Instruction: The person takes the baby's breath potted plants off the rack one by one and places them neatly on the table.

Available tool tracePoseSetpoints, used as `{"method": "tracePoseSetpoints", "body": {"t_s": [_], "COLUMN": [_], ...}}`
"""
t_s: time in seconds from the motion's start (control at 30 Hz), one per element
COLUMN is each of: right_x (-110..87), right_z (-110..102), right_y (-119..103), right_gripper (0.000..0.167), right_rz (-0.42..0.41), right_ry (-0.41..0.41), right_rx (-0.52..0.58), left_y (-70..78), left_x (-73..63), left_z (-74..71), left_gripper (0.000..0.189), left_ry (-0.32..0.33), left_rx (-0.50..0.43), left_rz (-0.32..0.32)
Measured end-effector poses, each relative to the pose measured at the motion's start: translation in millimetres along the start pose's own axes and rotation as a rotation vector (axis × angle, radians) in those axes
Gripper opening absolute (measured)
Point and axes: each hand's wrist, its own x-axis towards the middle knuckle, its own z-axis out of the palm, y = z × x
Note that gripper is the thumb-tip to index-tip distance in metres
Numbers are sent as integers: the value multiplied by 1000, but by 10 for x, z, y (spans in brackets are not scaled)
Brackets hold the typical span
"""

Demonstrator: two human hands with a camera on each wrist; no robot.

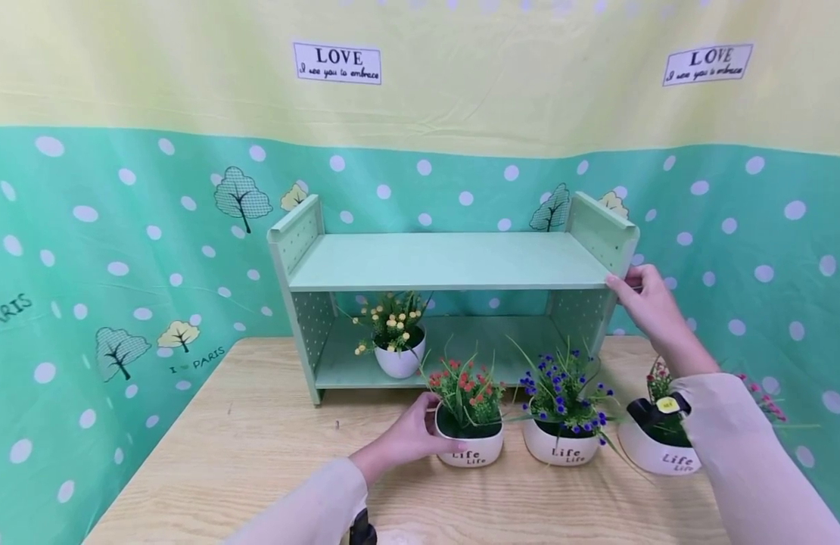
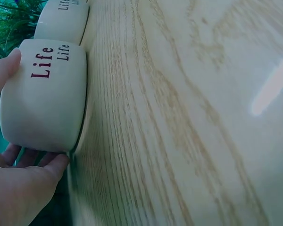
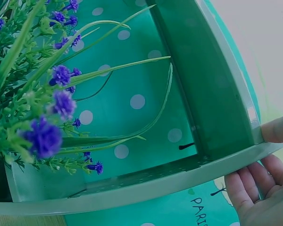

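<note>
A green two-tier shelf (image 1: pixel 434 261) stands at the back of the table. My right hand (image 1: pixel 654 310) grips its right side panel, thumb at the front edge and fingers around the outer face; the right wrist view shows the same hand (image 3: pixel 264 183) on the panel. My left hand (image 1: pixel 409 431) holds a white oval pot (image 1: pixel 484 452) of red artificial flowers (image 1: pixel 466 382). In the left wrist view the thumb lies on the front of this pot (image 2: pixel 47 103), beside the lettering "Life", and the fingers curl at its side. Its base appears to sit on the table.
A small round pot (image 1: pixel 401 359) with yellow flowers stands on the lower tier, left of centre. Right of the held pot are a pot (image 1: pixel 561 446) with blue-purple flowers and another (image 1: pixel 654 450) with pink flowers, partly behind my right forearm. A patterned curtain (image 1: pixel 154 227) hangs behind the table (image 1: pixel 256 424).
</note>
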Motion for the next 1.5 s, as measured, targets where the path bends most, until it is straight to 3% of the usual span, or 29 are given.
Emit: {"method": "tracePoseSetpoints", "body": {"t_s": [0.37,0.57,0.97,1.27,1.5], "right_x": [-10,-11,-8,2,3], "right_z": [-13,-8,4,8,7], "right_y": [28,20,9,15,24], "right_gripper": [68,67,67,67,67], "right_rz": [8,8,15,15,6], "right_ry": [-5,-2,4,5,4], "right_rx": [8,1,1,-1,9], "left_y": [61,62,191,192,192], "left_x": [-18,-31,-77,-143,-167], "left_z": [-144,-285,-637,-884,-1082], "left_gripper": [83,79,71,69,65], "left_ry": [-39,-43,100,149,230], "left_rx": [-47,-11,47,76,105], "left_rz": [-27,-11,45,16,20]}}
